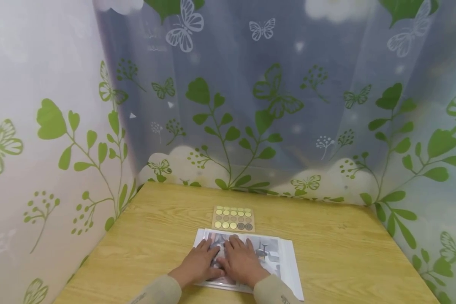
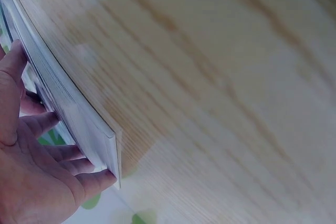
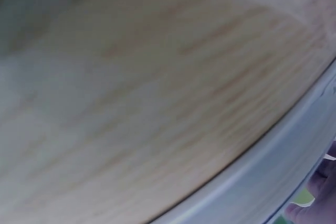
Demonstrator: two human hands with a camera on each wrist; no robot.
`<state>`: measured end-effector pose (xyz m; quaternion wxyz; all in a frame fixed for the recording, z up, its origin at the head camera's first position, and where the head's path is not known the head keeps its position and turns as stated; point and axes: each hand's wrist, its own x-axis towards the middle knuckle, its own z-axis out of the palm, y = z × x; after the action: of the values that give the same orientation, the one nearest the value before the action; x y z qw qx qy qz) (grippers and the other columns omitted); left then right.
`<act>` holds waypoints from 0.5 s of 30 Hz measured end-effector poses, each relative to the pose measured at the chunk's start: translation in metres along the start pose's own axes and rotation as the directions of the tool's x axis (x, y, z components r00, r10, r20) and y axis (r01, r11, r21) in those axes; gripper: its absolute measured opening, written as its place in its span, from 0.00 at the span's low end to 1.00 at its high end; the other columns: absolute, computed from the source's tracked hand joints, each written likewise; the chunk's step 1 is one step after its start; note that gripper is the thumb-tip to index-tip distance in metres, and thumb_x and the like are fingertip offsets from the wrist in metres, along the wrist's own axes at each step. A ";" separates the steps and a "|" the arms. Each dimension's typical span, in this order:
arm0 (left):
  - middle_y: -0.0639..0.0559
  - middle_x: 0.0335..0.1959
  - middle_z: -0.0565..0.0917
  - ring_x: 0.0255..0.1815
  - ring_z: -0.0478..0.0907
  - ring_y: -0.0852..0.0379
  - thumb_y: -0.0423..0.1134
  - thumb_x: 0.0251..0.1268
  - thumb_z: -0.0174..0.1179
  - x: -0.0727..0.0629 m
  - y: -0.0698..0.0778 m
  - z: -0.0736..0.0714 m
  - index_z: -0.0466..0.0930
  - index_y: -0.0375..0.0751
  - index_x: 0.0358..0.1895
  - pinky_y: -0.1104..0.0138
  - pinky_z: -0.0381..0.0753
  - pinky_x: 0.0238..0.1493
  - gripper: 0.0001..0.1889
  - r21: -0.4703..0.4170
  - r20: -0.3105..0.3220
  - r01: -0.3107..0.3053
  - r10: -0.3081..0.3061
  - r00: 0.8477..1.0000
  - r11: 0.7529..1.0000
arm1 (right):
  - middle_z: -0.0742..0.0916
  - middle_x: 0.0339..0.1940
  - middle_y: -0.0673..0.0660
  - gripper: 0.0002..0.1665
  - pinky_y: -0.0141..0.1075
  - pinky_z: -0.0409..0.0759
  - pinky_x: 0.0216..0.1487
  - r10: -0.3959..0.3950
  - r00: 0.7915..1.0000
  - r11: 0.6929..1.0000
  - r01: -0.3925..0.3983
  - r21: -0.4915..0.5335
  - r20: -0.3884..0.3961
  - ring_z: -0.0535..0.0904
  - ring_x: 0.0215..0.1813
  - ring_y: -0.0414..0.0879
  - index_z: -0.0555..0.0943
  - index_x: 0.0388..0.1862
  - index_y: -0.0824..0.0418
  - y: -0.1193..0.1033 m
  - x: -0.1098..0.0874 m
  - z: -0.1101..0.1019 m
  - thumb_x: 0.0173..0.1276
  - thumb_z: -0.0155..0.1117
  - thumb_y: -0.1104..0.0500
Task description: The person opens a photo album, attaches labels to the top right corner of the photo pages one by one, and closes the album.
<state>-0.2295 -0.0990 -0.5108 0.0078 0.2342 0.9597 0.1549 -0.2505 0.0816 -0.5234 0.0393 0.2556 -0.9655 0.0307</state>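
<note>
A stack of white sheets [image 1: 290, 264] with a greyish printed picture on top lies near the front of the table. My left hand [image 1: 199, 262] rests on the left part of the picture, fingers extended. Close beside it, my right hand [image 1: 242, 261] lies over the middle, fingers also extended and pointing away from me; the thumbs come near each other. In the left wrist view, the stack's layered edge [image 2: 86, 121] shows its thickness, with the left fingers [image 2: 97, 183] spread on its face. The right wrist view shows the pale stack edge [image 3: 247, 192] and only a bit of a hand.
Just beyond the sheets is a tan board [image 1: 214, 219] with rows of round yellow and brown discs. The wooden table [image 1: 338, 253] has a light grain. Curtains [image 1: 235, 55] with green leaves and butterflies surround it at the back and both sides.
</note>
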 end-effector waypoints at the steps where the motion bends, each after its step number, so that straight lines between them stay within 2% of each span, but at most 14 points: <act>1: 0.28 0.71 0.65 0.70 0.62 0.28 0.62 0.58 0.66 0.000 0.000 0.000 0.72 0.33 0.67 0.36 0.67 0.63 0.42 0.002 -0.002 -0.001 0.001 1.000 1.000 | 0.72 0.72 0.61 0.39 0.60 0.58 0.72 -0.003 1.000 1.000 0.003 0.000 -0.002 0.64 0.74 0.55 0.70 0.72 0.62 0.000 -0.001 0.000 0.77 0.43 0.35; 15: 0.29 0.71 0.64 0.71 0.61 0.30 0.63 0.59 0.64 0.003 -0.003 0.003 0.71 0.35 0.68 0.38 0.66 0.65 0.42 0.012 0.023 0.028 -0.028 0.999 1.000 | 0.72 0.73 0.61 0.38 0.63 0.57 0.72 -0.010 0.998 0.999 0.012 0.039 -0.058 0.66 0.72 0.58 0.70 0.71 0.63 0.008 -0.013 -0.004 0.76 0.48 0.37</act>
<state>-0.2332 -0.0994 -0.5147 0.0199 0.2224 0.9637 0.1464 -0.2427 0.0948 -0.5205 0.0622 0.2605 -0.9618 0.0570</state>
